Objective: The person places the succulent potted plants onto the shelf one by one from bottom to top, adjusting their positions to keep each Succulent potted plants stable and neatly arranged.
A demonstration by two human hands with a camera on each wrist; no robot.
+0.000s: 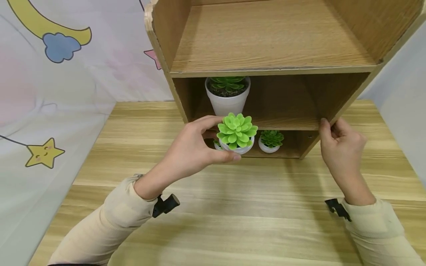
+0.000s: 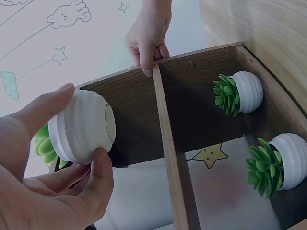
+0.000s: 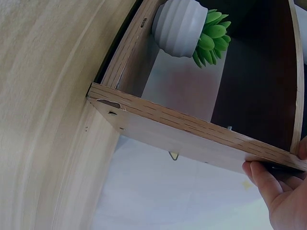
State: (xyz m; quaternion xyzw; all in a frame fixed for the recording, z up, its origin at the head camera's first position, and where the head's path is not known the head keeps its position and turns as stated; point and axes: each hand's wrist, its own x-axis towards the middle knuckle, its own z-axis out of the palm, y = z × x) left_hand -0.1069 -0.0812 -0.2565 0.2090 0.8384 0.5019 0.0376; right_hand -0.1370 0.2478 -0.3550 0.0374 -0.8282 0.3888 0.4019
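Note:
My left hand (image 1: 191,146) holds a small potted succulent (image 1: 237,132) in front of the wooden shelf (image 1: 273,70), thumb on one side of the white pot and fingers on the other. In the left wrist view that ribbed pot (image 2: 81,127) is tipped, its underside facing the shelf. My right hand (image 1: 342,147) grips the shelf's right side panel at the middle board's height, thumb on the front edge and fingers on the outer face. A larger potted succulent (image 1: 227,96) stands on the middle level. Two small ones, one the right-hand succulent (image 1: 271,141), sit on the bottom level.
The shelf stands on a wood-grain table (image 1: 233,207). Behind and to the left hangs a pale cloth (image 1: 50,107) printed with a moon, a cloud and stars. The shelf's top board (image 1: 273,37) juts out above the middle level.

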